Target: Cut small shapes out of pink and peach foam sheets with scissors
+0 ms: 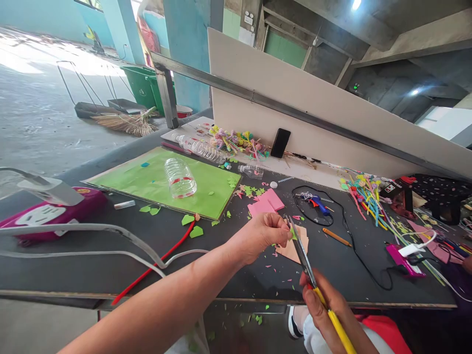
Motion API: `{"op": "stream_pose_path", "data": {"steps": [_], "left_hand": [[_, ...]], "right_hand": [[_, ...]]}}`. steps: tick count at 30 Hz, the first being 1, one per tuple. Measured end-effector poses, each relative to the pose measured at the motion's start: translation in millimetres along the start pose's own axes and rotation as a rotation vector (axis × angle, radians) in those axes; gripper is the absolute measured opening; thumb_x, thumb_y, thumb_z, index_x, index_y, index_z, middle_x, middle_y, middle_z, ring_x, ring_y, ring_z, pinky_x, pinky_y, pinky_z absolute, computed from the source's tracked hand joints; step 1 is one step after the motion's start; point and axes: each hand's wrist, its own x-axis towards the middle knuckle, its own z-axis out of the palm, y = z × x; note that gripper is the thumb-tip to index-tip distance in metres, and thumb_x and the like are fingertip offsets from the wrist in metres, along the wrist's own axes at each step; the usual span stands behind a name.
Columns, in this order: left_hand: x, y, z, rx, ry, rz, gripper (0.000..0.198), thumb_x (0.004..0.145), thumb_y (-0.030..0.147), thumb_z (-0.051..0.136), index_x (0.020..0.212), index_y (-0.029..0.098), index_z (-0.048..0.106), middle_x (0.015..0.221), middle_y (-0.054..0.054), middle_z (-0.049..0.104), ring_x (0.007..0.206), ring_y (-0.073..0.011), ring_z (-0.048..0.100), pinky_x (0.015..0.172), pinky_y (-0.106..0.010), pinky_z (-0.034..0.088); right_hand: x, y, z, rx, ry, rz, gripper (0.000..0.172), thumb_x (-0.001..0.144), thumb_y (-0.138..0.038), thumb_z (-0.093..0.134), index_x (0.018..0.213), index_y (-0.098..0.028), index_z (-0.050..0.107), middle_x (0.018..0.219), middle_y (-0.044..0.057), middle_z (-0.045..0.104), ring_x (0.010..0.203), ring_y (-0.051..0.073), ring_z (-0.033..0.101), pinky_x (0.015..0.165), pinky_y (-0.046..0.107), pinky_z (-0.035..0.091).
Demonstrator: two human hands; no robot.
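My left hand (268,236) pinches a small piece of green paper (293,233) above the table. Yellow-handled scissors (305,263) are in my right hand (332,312), their blades pointing up and away from me and meeting the green piece. Whether the blades are parted at the paper is hard to make out. Below the blades lies a stack of light tan paper (295,250). Just beyond my left hand are pink paper squares (269,200), with small green star cutouts (254,191) behind them.
Green sheets (147,177) lie at left with a cut plastic bottle (180,178) on them. A blue glue gun (320,205) and its black cord lie at right. A phone (280,143) leans on the white board. Purple power strips (405,260) sit at both sides.
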Motion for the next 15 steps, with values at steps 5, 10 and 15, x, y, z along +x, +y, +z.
{"op": "stream_pose_path", "data": {"steps": [5,10,15], "left_hand": [[0,-4,0.8,-0.021,-0.012,0.026,0.020,0.061,0.026,0.072,0.058,0.014,0.055,0.054,0.001,0.056,0.054,-0.0098,0.051,0.058,-0.024,0.038],[-4,-11,10.5,-0.077,-0.007,0.074,0.020,0.066,0.028,0.070,0.060,0.015,0.056,0.056,0.001,0.057,0.055,-0.0092,0.049,0.059,-0.024,0.038],[-8,-16,22.3,-0.157,0.053,0.100,0.023,0.066,0.029,0.071,0.058,0.015,0.055,0.059,0.000,0.058,0.057,-0.0097,0.050,0.060,-0.024,0.037]], "right_hand": [[2,5,2,0.180,-0.088,0.011,0.053,0.068,-0.074,0.051,0.093,-0.027,0.056,0.059,-0.004,0.047,0.037,0.008,0.026,0.039,0.027,0.022],[1,10,2,0.235,-0.118,0.026,0.059,0.067,-0.077,0.049,0.098,-0.028,0.053,0.063,-0.003,0.050,0.040,0.009,0.037,0.035,0.023,0.026],[-2,1,3,0.199,-0.104,-0.027,0.046,0.077,-0.068,0.045,0.098,-0.029,0.052,0.063,-0.003,0.049,0.039,0.009,0.036,0.036,0.024,0.027]]}}
